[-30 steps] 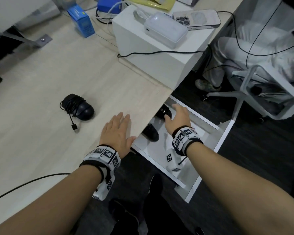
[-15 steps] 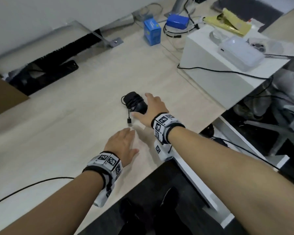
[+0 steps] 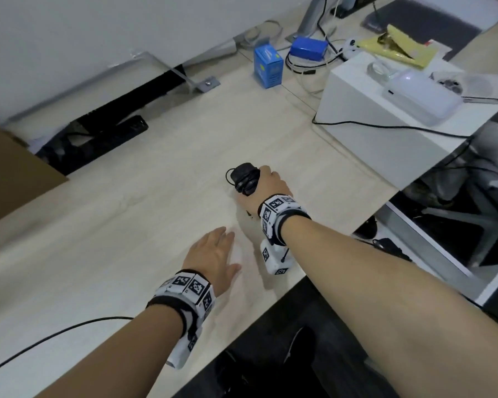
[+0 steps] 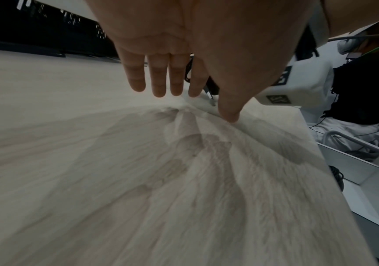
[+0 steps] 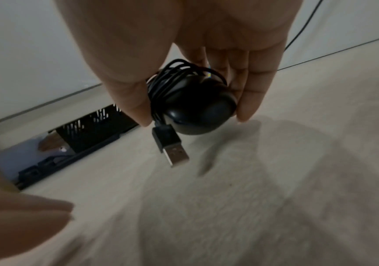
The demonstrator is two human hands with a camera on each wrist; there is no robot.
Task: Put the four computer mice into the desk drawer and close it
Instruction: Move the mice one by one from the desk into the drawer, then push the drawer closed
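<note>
A black wired mouse with its cable wound round it is lifted a little off the wooden desk. My right hand grips it between thumb and fingers. In the right wrist view the mouse hangs in that grip and its USB plug dangles below. My left hand lies flat on the desk near the front edge, fingers straight; its fingers show spread in the left wrist view. The open white drawer sits below the desk's right edge, with dark mice partly visible inside.
A white box with a white device and a cable on it stands at the right of the desk. Two blue boxes and tangled cords sit at the back. A black cable runs over the near left desk.
My right hand left the drawer, crossed to the desk, closed on the black mouse and has lifted it. The left hand stayed flat on the desk. The head view swung left.
</note>
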